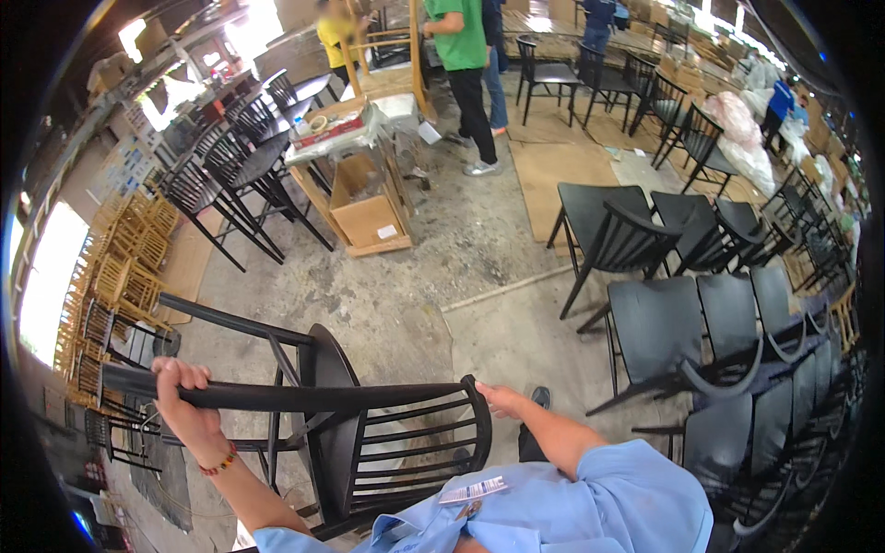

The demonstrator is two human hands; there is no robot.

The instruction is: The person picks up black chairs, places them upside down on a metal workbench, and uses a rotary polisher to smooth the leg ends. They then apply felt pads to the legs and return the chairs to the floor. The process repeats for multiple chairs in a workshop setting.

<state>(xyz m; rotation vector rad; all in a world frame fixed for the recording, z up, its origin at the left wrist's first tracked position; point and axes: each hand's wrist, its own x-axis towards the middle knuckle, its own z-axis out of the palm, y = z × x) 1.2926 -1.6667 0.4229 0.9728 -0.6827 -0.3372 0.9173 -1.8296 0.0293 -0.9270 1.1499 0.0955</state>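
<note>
Black slat-backed chair [334, 452], tipped sideways in front of the person. Left hand [189, 405] wrapped round a leg [253, 397]; right hand [502, 400] holds backrest [483, 429], fingers partly hidden. Blue shirt [572, 502] covers chair's near edge.

The spindle-back chair [336, 398] at seven o'clock is black; the shirt [581, 502] toward six, light blue; the T-shirt [458, 39] at twelve, green.
</note>
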